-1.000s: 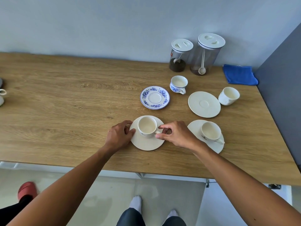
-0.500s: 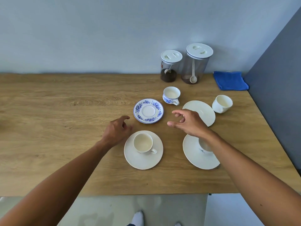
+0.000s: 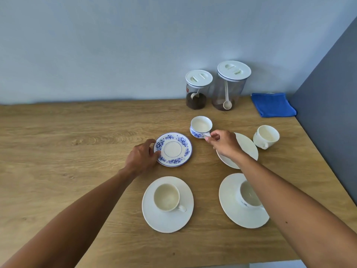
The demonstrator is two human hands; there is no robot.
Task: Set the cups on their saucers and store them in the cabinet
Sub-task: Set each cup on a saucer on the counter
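Observation:
My right hand [image 3: 224,143] pinches the handle of the blue-flowered cup [image 3: 201,126], which is tilted on the wooden table [image 3: 67,151]. My left hand [image 3: 142,156] grips the left rim of the matching blue-flowered saucer [image 3: 173,149]. Nearer me, a cream cup [image 3: 167,197] stands on a cream saucer [image 3: 167,219]. To its right a second cup [image 3: 249,196], partly behind my right forearm, sits on its saucer [image 3: 231,206]. An empty cream saucer [image 3: 249,149] lies under my right hand, and a loose cream cup [image 3: 267,136] stands beyond it.
Two lidded jars, one small [image 3: 198,89] and one tall [image 3: 231,84], stand against the back wall. A folded blue cloth [image 3: 272,104] lies in the far right corner beside a grey side panel [image 3: 332,93]. The table's front edge is close to me.
Both hands left the near cup and saucer and reached forward. My left hand took the blue saucer's rim; my right closed on the blue cup's handle. The camera tilted up.

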